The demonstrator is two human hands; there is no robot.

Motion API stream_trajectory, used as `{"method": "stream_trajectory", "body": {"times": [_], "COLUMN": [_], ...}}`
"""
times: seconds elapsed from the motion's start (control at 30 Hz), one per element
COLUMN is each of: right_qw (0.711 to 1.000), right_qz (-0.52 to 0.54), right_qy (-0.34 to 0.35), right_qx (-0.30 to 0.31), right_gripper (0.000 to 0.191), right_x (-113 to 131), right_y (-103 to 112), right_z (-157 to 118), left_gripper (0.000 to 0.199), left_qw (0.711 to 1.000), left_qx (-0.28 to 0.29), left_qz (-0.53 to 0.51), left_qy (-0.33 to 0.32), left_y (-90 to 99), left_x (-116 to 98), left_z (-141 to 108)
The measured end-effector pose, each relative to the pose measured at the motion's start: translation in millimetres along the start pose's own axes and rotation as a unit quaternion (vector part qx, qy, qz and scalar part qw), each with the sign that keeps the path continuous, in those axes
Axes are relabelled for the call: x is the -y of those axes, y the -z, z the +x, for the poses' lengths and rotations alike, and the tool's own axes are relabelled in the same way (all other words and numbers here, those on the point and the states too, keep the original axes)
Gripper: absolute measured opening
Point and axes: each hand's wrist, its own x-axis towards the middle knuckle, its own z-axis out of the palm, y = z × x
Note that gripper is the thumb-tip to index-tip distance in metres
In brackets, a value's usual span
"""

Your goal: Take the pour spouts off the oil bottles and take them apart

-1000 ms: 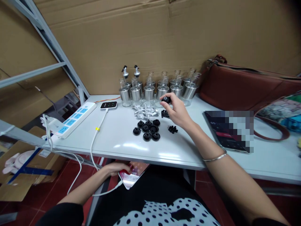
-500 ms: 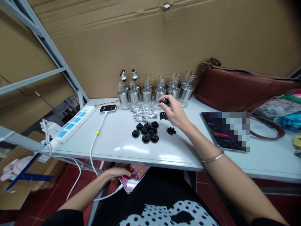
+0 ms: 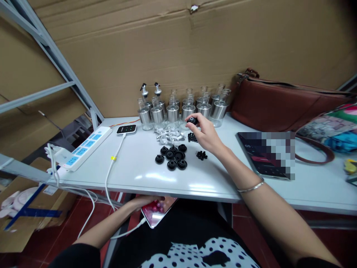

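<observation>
Between the thumb and fingers of my right hand [image 3: 205,133] is a round black stopper [image 3: 192,120], held above the table in front of the glass bottles with metal sleeves [image 3: 173,112]. Below it lie small black parts [image 3: 193,137] and a little black pile [image 3: 202,155]. Several black stoppers [image 3: 172,165] sit grouped on the table, with silver spouts [image 3: 169,136] behind them. My left hand [image 3: 145,201] is below the table edge, closed on a phone [image 3: 156,214] with a lit screen and a cable plugged in.
A white power strip [image 3: 88,148] and a small black-faced device [image 3: 126,129] are on the left. On the right lie a tablet [image 3: 262,154] and a brown bag [image 3: 281,102]. Two bottles at the back left carry spouts [image 3: 157,89]. A cardboard sheet [image 3: 139,48] stands behind.
The view has shifted slightly. My left thumb has moved up across the phone, uncovering more of its screen. My right hand still holds the black stopper in nearly the same place.
</observation>
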Motion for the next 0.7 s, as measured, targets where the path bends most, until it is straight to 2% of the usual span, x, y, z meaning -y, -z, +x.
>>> {"method": "stream_trajectory", "body": {"times": [0.13, 0.17, 0.23, 0.33, 0.47, 0.57, 0.63, 0.7], "right_qw": [1.000, 1.000, 1.000, 1.000, 1.000, 0.998, 0.997, 0.995], "right_qz": [-0.004, -0.007, -0.008, 0.001, -0.006, -0.027, -0.041, -0.052], "right_qy": [0.004, 0.007, 0.016, 0.017, -0.012, 0.021, 0.056, 0.081], "right_qx": [0.000, 0.001, 0.002, 0.005, -0.019, -0.058, -0.046, -0.009], "right_gripper": [0.013, 0.013, 0.014, 0.015, 0.021, 0.023, 0.021, 0.017], "right_x": [-0.1, 0.7, 3.1, 7.3, 7.3, 2.3, -0.8, -1.9], "right_y": [-0.5, -0.4, 0.0, 0.2, -3.8, -9.6, -13.0, -15.0], "right_z": [0.2, 0.1, -0.1, -1.1, -2.4, -2.5, -2.8, -3.4], "left_gripper": [0.023, 0.025, 0.031, 0.037, 0.041, 0.047, 0.050, 0.052], "left_qw": [0.988, 0.990, 0.999, 0.992, 0.982, 0.976, 0.975, 0.973], "left_qx": [-0.032, -0.031, -0.002, 0.035, 0.037, 0.028, 0.016, 0.010], "left_qz": [0.149, 0.136, 0.028, -0.107, -0.177, -0.208, -0.215, -0.225], "left_qy": [-0.015, -0.023, -0.038, -0.049, -0.049, -0.048, -0.049, -0.051], "left_y": [2.2, 3.8, 7.7, 12.8, 15.7, 17.3, 19.0, 20.6], "left_x": [-0.4, 1.6, 7.0, 13.3, 14.6, 14.0, 14.1, 14.9], "left_z": [-0.3, 0.1, 1.5, 3.1, 2.7, 1.9, 1.6, 2.0]}}
